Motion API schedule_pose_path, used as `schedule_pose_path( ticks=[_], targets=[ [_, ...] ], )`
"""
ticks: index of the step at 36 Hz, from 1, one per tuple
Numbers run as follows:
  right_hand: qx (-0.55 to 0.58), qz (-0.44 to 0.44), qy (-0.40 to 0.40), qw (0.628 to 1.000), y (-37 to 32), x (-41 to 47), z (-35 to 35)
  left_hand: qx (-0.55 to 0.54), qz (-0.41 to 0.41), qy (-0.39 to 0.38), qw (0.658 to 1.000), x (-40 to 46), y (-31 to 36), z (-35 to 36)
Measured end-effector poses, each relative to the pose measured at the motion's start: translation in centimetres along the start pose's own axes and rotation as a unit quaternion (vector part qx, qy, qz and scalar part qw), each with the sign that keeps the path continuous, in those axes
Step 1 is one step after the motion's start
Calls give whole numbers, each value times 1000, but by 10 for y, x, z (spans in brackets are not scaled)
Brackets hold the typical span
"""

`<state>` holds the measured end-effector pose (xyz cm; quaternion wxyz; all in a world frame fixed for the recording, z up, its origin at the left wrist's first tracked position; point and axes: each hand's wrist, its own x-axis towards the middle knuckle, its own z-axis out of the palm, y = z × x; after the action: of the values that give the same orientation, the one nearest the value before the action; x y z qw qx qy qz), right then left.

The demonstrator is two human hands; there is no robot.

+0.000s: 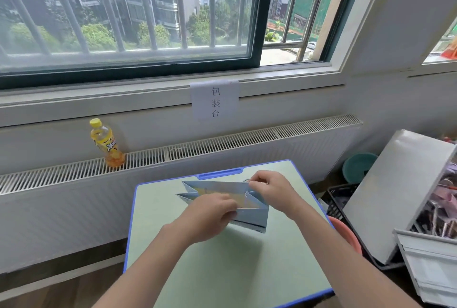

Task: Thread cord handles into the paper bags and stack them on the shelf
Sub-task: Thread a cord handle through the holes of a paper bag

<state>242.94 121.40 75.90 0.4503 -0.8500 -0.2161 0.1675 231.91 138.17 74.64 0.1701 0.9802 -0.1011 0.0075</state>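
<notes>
A light blue paper bag [249,218] stands opened on the pale green desk [222,270], its mouth facing up toward me. My left hand [210,213] pinches the near wall of the bag at its top edge. My right hand [269,189] pinches the far wall near the right corner, where a thin dark cord [246,180] peeks out behind the fingers. The cord's path through the bag is hidden by my fingers.
A yellow drink bottle [106,143] stands on the radiator grille [197,149] at the left. A paper sign [214,100] hangs under the window sill. To the right lean a white board [395,194], a black crate [341,199], a pink basin [346,233] and a teal tub [358,166].
</notes>
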Motion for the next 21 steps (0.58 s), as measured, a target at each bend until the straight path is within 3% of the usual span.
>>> schedule_pose_path(
  ticks=[9, 14, 18, 21],
  targets=[
    [116, 56, -30, 991, 0, 23, 11, 55, -124, 20, 991, 18, 0, -9],
    [125, 56, -37, 990, 12, 29, 22, -82, -189, 43, 978, 26, -10, -7],
    [112, 64, -41, 991, 32, 33, 35, -214, -256, 42, 942, 31, -20, 0],
    [102, 74, -40, 991, 48, 39, 42, -249, -288, 32, 924, 32, -27, 9]
  ],
)
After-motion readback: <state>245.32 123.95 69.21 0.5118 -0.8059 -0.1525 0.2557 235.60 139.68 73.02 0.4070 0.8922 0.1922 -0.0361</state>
